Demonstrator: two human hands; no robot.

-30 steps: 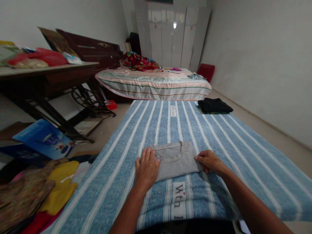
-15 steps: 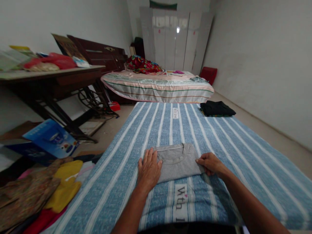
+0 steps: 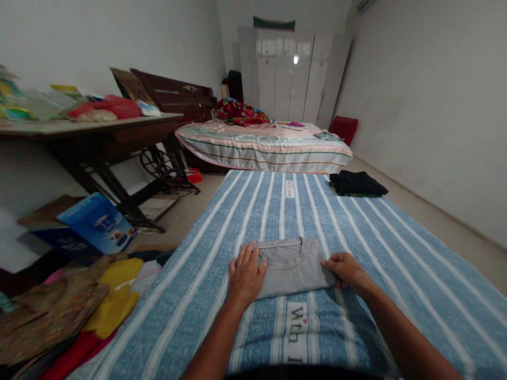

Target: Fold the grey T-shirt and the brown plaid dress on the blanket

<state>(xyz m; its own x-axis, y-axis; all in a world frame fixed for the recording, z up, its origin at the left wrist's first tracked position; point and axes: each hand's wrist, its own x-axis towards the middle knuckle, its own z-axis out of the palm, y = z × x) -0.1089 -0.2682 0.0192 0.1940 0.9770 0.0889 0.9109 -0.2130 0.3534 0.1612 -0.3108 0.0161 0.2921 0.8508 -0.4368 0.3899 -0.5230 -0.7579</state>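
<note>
A grey T-shirt (image 3: 291,269), folded into a flat rectangle with its neckline on top, lies on the blue-and-white striped bedspread (image 3: 222,232) in front of me. My left hand (image 3: 247,274) rests flat on the shirt's left end, fingers stretched forward and thumb apart. At the opposite end, my right hand (image 3: 346,270) pinches the shirt's right edge between thumb and fingers. The left edge of the shirt is partly covered by my left hand.
Folded dark clothes (image 3: 358,183) lie at the bed's far right corner. Loose clothes (image 3: 114,295) are heaped along the left side, near a blue box (image 3: 99,224). A treadle sewing table (image 3: 119,124) stands at left; another bed (image 3: 265,142) lies beyond.
The whole view has shifted slightly, so everything appears a little lower and further right. Both hands keep their places on the grey T-shirt, which looks the same.
</note>
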